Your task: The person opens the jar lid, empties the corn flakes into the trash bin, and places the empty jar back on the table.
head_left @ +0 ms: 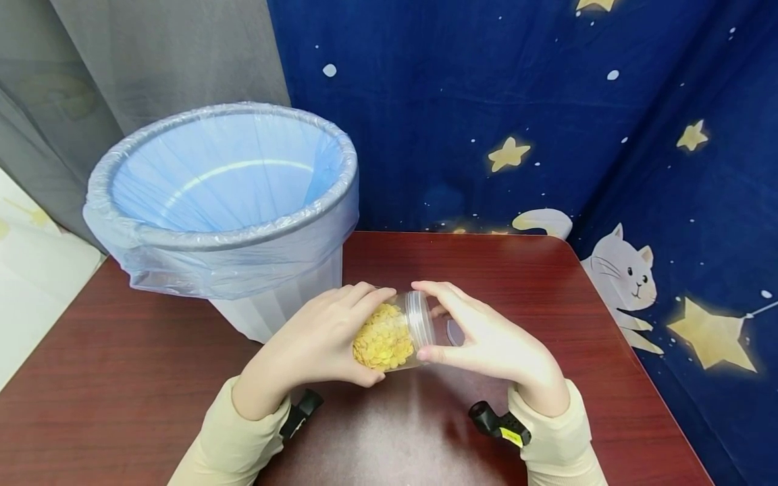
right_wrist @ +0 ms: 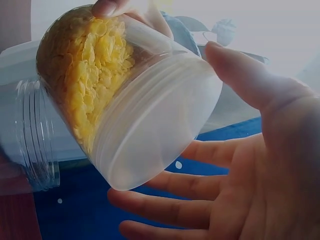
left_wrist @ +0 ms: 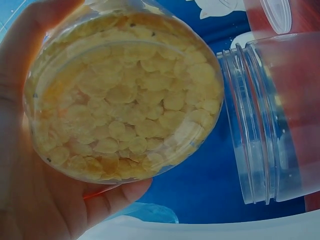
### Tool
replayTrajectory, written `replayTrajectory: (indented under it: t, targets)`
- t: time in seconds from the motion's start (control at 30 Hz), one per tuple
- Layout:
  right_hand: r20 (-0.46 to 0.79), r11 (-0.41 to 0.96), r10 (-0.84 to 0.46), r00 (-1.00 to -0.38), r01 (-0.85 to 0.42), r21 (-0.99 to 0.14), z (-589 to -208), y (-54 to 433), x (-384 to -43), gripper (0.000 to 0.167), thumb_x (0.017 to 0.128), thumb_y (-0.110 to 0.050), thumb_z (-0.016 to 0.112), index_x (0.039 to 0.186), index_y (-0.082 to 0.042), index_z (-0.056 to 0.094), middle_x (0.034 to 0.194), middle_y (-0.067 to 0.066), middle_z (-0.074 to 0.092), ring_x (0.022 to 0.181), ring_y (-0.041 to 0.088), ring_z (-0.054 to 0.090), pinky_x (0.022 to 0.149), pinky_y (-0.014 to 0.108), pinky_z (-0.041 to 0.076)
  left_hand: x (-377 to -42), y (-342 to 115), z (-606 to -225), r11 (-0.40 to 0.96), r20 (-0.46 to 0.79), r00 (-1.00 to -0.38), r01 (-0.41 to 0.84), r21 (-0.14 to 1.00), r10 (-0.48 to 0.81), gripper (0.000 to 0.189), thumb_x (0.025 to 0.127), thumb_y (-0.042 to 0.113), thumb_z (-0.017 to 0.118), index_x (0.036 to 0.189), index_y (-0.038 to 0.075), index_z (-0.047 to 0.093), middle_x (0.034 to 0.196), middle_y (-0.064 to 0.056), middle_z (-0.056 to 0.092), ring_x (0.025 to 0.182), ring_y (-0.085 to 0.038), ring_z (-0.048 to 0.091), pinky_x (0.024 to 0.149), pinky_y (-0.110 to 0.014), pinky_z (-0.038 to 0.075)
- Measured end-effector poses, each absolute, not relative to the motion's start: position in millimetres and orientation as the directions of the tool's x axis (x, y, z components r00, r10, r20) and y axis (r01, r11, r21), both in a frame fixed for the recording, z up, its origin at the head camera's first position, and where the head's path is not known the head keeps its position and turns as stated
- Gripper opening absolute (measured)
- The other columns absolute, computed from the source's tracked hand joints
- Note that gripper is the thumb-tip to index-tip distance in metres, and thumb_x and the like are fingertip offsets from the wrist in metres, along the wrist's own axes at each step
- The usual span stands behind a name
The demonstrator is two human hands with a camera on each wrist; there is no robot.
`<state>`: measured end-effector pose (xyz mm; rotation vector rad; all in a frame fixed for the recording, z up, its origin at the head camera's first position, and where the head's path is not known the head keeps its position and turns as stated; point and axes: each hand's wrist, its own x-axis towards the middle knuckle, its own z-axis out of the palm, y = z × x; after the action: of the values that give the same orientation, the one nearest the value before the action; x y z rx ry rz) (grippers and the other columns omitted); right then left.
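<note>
A clear plastic jar [head_left: 389, 331] of yellow flakes that look like corn flakes is held tilted on its side above the table. My left hand [head_left: 328, 337] grips its body, thumb below and fingers over the top. At the other end is a frosted screw lid [right_wrist: 160, 125], seated on the jar. My right hand [head_left: 486, 331] spans this lid, thumb at one side and fingertips at the other. In the left wrist view the flakes press against the jar's base [left_wrist: 125, 105]. Beyond stands a second clear jar [left_wrist: 285, 115] with a bare threaded mouth, mostly hidden in the head view.
A white bin [head_left: 279, 297] with a blue liner [head_left: 243, 182] stands on the reddish-brown table [head_left: 152, 405] at the back left. A loose clear disc, apparently a lid [head_left: 454, 333], lies behind my right hand. Blue star-patterned curtain [head_left: 425, 101] hangs behind the table.
</note>
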<state>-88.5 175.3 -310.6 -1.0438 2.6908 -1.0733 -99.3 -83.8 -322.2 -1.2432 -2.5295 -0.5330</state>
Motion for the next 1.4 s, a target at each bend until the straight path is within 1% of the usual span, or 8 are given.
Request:
replayTrajectory:
  t: [0.17, 0.33, 0.57, 0.67, 0.8, 0.97, 1.17, 1.4]
  targets:
    - [0.194, 0.511, -0.630, -0.752, -0.590, -0.625, -309.7, 175.0, -88.3, 0.078, 0.081, -0.044, 0.074, 0.145, -0.023, 0.035, 0.135, -0.009, 0.043, 0.112, 0.007, 0.052, 0.088, 0.033, 0.047, -99.1, -83.8, -321.7, 0.572, 0.391, -0.601, 0.795, 0.202, 0.697, 0.096, 0.054, 0.053, 0.079, 0.133, 0.007, 0.049, 0.106, 0.002, 0.054, 0.086, -0.012, 0.051, 0.076, -0.032, 0.047]
    - [0.224, 0.470, -0.656, -0.721, -0.622, -0.626, -310.1, 175.6, -88.1, 0.077, 0.080, -0.039, 0.076, 0.143, -0.021, 0.035, 0.135, -0.007, 0.042, 0.115, 0.008, 0.051, 0.091, 0.037, 0.045, -98.5, -83.6, -321.5, 0.576, 0.388, -0.604, 0.793, 0.199, 0.696, 0.095, 0.054, 0.053, 0.079, 0.133, 0.008, 0.050, 0.106, 0.003, 0.054, 0.086, -0.012, 0.051, 0.077, -0.032, 0.047]
    - [0.236, 0.455, -0.671, -0.703, -0.642, -0.617, -308.9, 175.6, -86.4, 0.078, 0.080, -0.033, 0.077, 0.143, -0.018, 0.034, 0.138, -0.006, 0.039, 0.119, 0.009, 0.049, 0.093, 0.030, 0.043, -98.4, -83.7, -321.3, 0.578, 0.391, -0.604, 0.792, 0.196, 0.695, 0.095, 0.054, 0.052, 0.079, 0.133, 0.008, 0.050, 0.106, 0.003, 0.054, 0.087, -0.012, 0.051, 0.077, -0.032, 0.047]
    - [0.217, 0.474, -0.666, -0.713, -0.630, -0.616, -307.7, 175.6, -85.2, 0.081, 0.080, -0.037, 0.077, 0.145, -0.018, 0.032, 0.142, -0.006, 0.038, 0.122, 0.010, 0.046, 0.096, 0.031, 0.042, -98.7, -83.9, -321.4, 0.579, 0.391, -0.604, 0.792, 0.195, 0.694, 0.095, 0.055, 0.053, 0.079, 0.133, 0.008, 0.050, 0.106, 0.002, 0.054, 0.088, -0.012, 0.051, 0.078, -0.032, 0.047]
    - [0.190, 0.499, -0.652, -0.734, -0.604, -0.622, -306.6, 175.7, -84.2, 0.088, 0.080, -0.042, 0.076, 0.149, -0.023, 0.027, 0.148, -0.005, 0.033, 0.127, 0.010, 0.043, 0.099, 0.037, 0.041, -98.6, -84.7, -321.8, 0.581, 0.390, -0.607, 0.790, 0.198, 0.693, 0.095, 0.055, 0.053, 0.079, 0.133, 0.007, 0.050, 0.108, 0.001, 0.055, 0.090, -0.013, 0.052, 0.079, -0.032, 0.047]
    - [0.207, 0.515, -0.622, -0.755, -0.594, -0.618, -307.8, 177.3, -86.3, 0.087, 0.082, -0.039, 0.075, 0.151, -0.023, 0.025, 0.150, -0.004, 0.031, 0.127, 0.013, 0.045, 0.101, 0.041, 0.039, -98.5, -85.2, -322.0, 0.580, 0.384, -0.609, 0.789, 0.203, 0.694, 0.097, 0.055, 0.054, 0.079, 0.134, 0.007, 0.049, 0.109, 0.001, 0.055, 0.091, -0.013, 0.052, 0.080, -0.033, 0.047]
    - [0.175, 0.512, -0.601, -0.780, -0.544, -0.665, -310.4, 178.8, -89.1, 0.082, 0.084, -0.034, 0.073, 0.150, -0.022, 0.026, 0.149, -0.002, 0.034, 0.118, 0.015, 0.053, 0.095, 0.044, 0.044, -98.7, -85.0, -321.8, 0.575, 0.385, -0.605, 0.792, 0.205, 0.697, 0.097, 0.054, 0.054, 0.079, 0.134, 0.007, 0.049, 0.108, 0.002, 0.054, 0.089, -0.012, 0.051, 0.078, -0.032, 0.047]
    - [0.121, 0.541, -0.594, -0.795, -0.506, -0.672, -312.1, 178.5, -88.4, 0.082, 0.084, -0.039, 0.073, 0.151, -0.023, 0.028, 0.147, -0.002, 0.037, 0.109, 0.015, 0.059, 0.093, 0.043, 0.046, -98.9, -85.2, -321.9, 0.572, 0.392, -0.601, 0.795, 0.202, 0.697, 0.096, 0.054, 0.053, 0.079, 0.134, 0.007, 0.049, 0.107, 0.002, 0.054, 0.088, -0.012, 0.051, 0.077, -0.032, 0.047]
